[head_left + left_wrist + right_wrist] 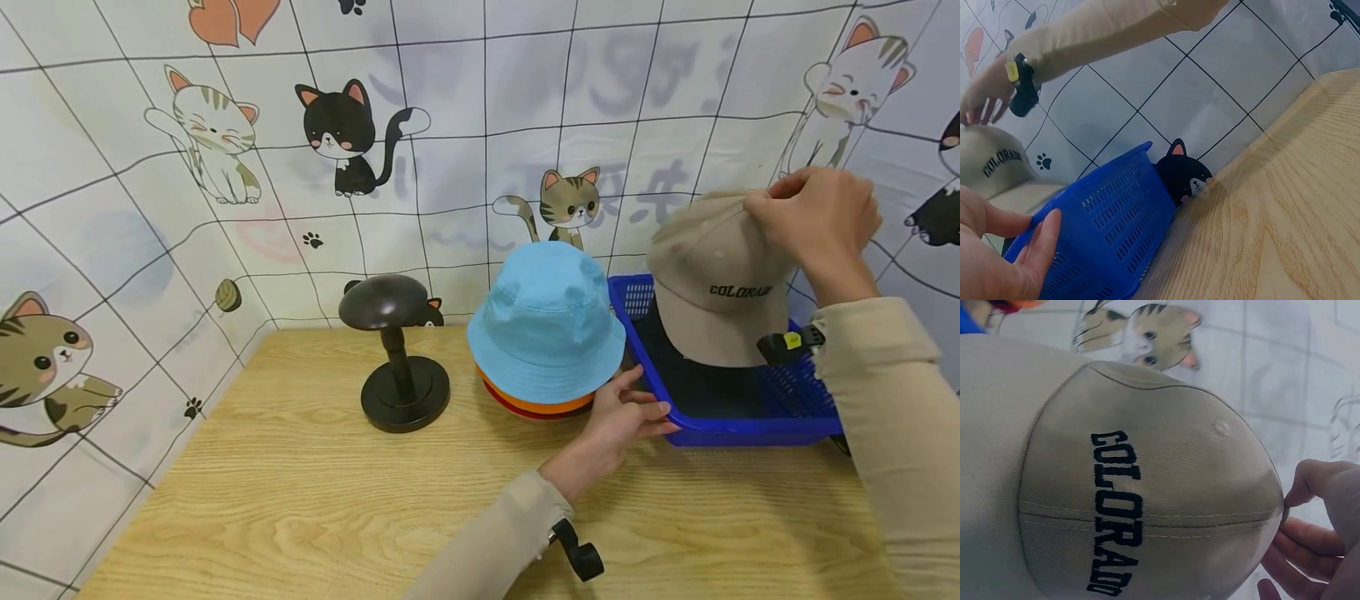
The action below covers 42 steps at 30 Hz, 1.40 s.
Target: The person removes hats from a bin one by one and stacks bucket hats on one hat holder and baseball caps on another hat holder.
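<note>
My right hand [823,221] pinches a beige baseball cap [712,275] by the top of its crown. The cap hangs over a blue plastic basket [750,431], its brim pointing down and the dark lettering facing me. In the right wrist view the thumb and fingers meet at the crown's tip, beside the cap's front panels [1179,462]. My left hand [618,417] holds the basket's near left corner. The left wrist view shows its thumb and fingers gripping the rim [1035,222]. Something dark [705,387] lies inside the basket, its kind unclear.
Left of the basket stands a stack of bucket hats, a light blue one [551,321] on top and orange and red brims below. Farther left is a black hat stand [405,392] with a domed top. The wooden table [337,500] meets a cat-patterned wall covering [450,192].
</note>
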Motion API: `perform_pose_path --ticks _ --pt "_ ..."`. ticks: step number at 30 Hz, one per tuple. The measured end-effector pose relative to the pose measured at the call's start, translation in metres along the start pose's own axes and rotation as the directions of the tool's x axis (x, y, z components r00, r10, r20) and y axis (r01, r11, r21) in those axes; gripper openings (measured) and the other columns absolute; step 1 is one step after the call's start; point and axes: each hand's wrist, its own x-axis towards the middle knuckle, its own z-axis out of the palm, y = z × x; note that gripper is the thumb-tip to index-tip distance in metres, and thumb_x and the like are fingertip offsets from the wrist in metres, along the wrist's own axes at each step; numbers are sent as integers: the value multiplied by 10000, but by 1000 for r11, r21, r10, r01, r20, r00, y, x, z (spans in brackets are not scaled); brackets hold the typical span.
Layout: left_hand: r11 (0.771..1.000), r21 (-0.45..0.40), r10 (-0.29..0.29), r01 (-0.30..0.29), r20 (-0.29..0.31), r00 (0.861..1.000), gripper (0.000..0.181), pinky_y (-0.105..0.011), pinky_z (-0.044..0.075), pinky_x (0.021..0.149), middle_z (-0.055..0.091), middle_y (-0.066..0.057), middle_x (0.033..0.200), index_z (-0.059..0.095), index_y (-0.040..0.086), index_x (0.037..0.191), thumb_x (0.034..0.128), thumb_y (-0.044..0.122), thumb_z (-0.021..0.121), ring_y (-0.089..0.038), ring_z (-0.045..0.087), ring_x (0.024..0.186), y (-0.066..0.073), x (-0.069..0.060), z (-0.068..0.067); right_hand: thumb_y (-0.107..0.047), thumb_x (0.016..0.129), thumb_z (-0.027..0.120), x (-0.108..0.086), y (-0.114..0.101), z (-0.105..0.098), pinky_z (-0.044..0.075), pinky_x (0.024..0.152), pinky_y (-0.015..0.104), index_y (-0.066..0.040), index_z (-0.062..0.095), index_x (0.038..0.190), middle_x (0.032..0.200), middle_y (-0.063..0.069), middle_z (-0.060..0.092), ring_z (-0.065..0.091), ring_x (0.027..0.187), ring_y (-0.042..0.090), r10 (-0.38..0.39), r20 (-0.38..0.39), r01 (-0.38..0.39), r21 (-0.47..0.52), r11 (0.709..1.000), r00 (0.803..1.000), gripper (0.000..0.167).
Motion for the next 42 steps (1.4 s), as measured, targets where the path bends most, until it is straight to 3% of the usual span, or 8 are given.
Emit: perform_pose_path --ticks 7,12,16,19,22,29,36,42 --pt "998 69 11 -11 7 1000 626 -437 630 868 626 -99 1004 539 121 1480 907 -101 654 -190 694 810 6 -5 1 -377 912 560 -13 -35 -21 285 651 339 -1 749 1112 740 -89 568 498 865 296 -75 -139 82 46 996 987 466" --pt "957 289 41 -22 -60 997 613 -444 545 1043 638 -77 1340 575 178 1466 887 58 740 -211 672 1120 15 -14 7 -341 916 575 -27 -57 -31 248 717 285 1 769 1113 675 -280 392 514 897 251 -135 -195 151 69 986 971 440" --pt "932 355 82 -71 -17 996 587 -436 426 1182 534 24 1530 582 202 1465 900 119 719 -214 510 1413 30 -30 11 -351 917 585 -37 -70 -35 362 822 365 -10 777 1118 696 -173 538 428 846 43 -178 -229 203 90 975 957 440" --pt "974 205 81 -94 70 994 510 -461 408 1201 530 -33 1509 575 138 1453 949 83 629 -254 502 1423 45 -44 12 -347 920 588 -48 -81 -38 389 885 390 0 773 1125 831 104 738 327 833 -54 -216 -270 251 103 962 938 443" --pt "994 48 88 -97 153 984 396 -469 396 1212 555 -56 1443 594 84 1382 988 83 548 -257 530 1394 62 -54 10 -323 924 575 -60 -92 -43 334 827 308 30 764 1111 1065 272 755 515 893 88 -266 -313 310 100 945 912 442" --pt "960 -105 278 -259 252 927 305 -465 451 1167 634 -5 1222 614 69 1254 1003 158 466 -168 670 1134 102 -62 -26 -295 913 624 -84 -116 -48 295 817 233 35 775 1015 968 209 761 318 774 -235 -377 -390 460 145 876 840 377" --pt "908 -52 409 -415 315 856 433 -403 511 1111 641 -15 1288 520 22 1407 1046 238 420 -141 708 1106 131 -67 -67 -252 885 655 -96 -129 -38 275 692 104 -8 797 939 919 163 765 337 704 -297 -428 -402 528 181 830 810 287" --pt "888 -90 457 -452 286 842 226 -285 542 950 601 9 1192 534 126 1235 1060 239 446 -137 674 1035 150 -64 -82 -215 876 662 -106 -142 -17 308 658 101 -27 793 915 883 133 771 456 702 -207 -469 -413 582 207 787 781 232"
